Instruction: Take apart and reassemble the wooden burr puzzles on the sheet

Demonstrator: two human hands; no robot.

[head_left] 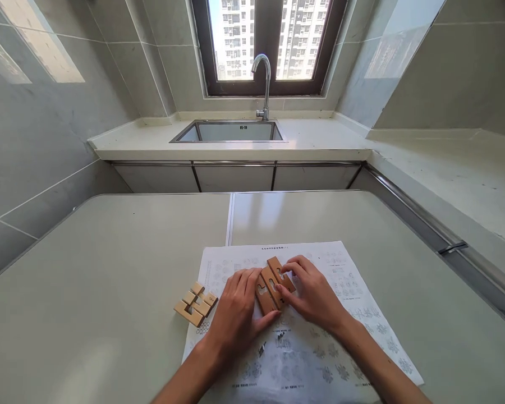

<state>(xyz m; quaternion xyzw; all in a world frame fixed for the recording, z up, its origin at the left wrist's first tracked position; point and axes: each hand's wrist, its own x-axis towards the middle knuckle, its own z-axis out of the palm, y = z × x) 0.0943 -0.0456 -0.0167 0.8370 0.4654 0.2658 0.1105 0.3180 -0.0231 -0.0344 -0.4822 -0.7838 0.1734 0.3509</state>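
Three slotted brown wooden pieces (276,292) are sitting side by side over the printed sheet (320,252); your left hand (238,307) is arching against them, fingers together, thumb parted; your right hand (313,292) is curling inward, thumb and index pinching the rightmost piece (290,285).

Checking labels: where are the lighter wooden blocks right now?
Head view: the lighter wooden blocks lie just left of the left hand, straddling the left edge of the paper.
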